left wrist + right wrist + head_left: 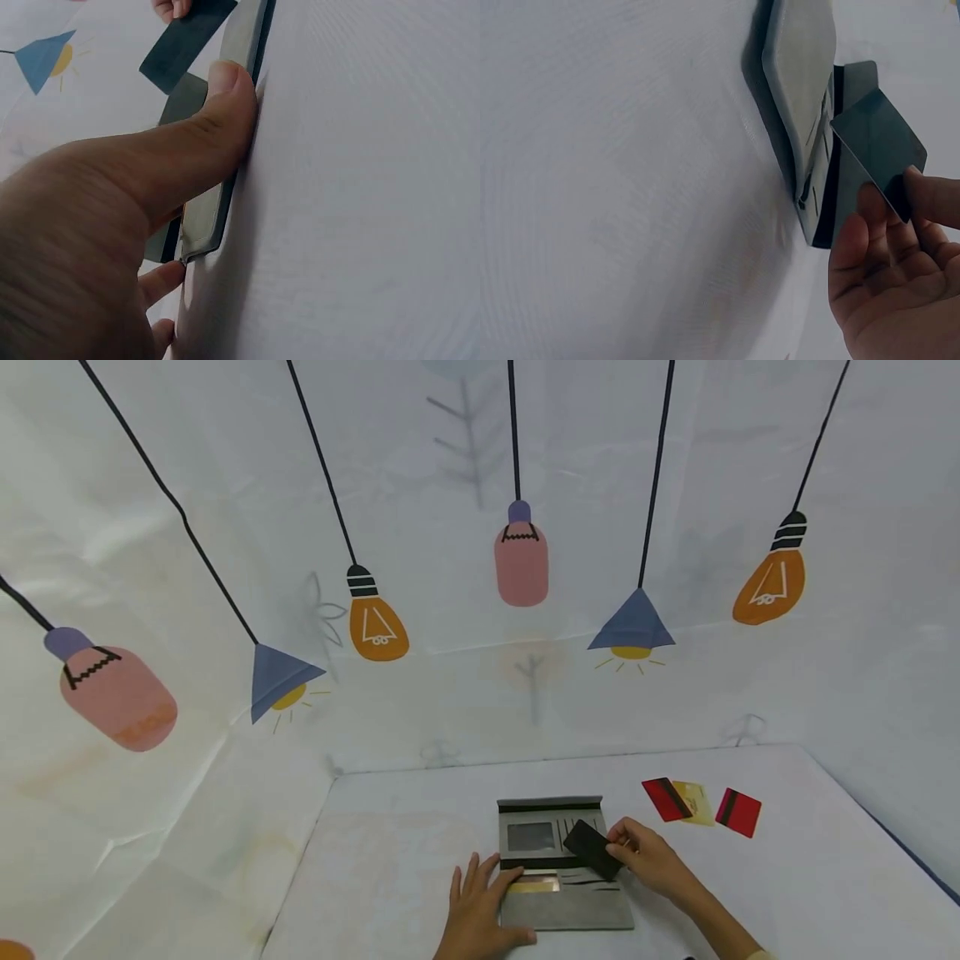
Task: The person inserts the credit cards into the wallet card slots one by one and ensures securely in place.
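A grey wallet [566, 912] lies unfolded on the white tabletop, with several slits and a clear window in its upper half. In its lower half a gold card [534, 883] shows in a slot. My left hand [477, 912] rests on the wallet's left side, fingers spread; in the left wrist view its thumb [225, 97] presses the near edge. Between thumb and fingers, my right hand [651, 860] pinches a black card [881, 142] by one corner. The card is held tilted over the wallet's right part, and from above it covers some slits.
Beyond the right hand lie a red card with a dark stripe [666, 799], a yellow card [697, 803] partly under it, and another red card [742, 814]. White sheeting [450, 710] printed with hanging lamps rises behind and beside the table [390, 843].
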Available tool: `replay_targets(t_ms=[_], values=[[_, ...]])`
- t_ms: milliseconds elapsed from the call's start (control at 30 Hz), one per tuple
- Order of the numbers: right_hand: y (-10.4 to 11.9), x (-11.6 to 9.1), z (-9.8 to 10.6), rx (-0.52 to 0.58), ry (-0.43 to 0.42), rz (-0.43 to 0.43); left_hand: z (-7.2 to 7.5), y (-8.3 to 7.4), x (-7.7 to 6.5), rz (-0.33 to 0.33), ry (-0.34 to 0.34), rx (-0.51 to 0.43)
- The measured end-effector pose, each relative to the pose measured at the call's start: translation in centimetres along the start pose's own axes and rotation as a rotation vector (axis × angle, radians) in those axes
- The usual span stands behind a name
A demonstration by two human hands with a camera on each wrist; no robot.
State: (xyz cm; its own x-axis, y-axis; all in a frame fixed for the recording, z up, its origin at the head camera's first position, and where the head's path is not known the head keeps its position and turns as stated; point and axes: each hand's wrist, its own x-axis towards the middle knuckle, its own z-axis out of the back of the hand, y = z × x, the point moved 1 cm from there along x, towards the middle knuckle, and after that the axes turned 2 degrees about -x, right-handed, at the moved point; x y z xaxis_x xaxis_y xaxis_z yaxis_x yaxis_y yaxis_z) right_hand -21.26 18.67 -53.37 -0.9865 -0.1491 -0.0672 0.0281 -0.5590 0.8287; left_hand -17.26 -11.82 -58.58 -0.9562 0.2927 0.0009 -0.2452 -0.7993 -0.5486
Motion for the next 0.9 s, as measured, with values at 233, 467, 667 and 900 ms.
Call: replay_targets(t_ms=[233,467,667,900], values=[[0.5,0.6,0.0,-0.036,-0.020,-0.011,0.3,-0.5,-0.1,0.028,-0.008,-0.042],[1.0,1.4,-0.2,-0.036,-0.012,0.045,0.8,-1.0,-0.2,0.043,0.006,-0.059],[0.9,2.1,-1.0,-0.047,0.005,0.075,1.2,-1.5,-0.4,0.035,0.000,-0.055],[1.1,2.6,-2.1,-0.041,0.036,0.052,1.2,-1.1,-0.5,0.036,0.017,-0.033]])
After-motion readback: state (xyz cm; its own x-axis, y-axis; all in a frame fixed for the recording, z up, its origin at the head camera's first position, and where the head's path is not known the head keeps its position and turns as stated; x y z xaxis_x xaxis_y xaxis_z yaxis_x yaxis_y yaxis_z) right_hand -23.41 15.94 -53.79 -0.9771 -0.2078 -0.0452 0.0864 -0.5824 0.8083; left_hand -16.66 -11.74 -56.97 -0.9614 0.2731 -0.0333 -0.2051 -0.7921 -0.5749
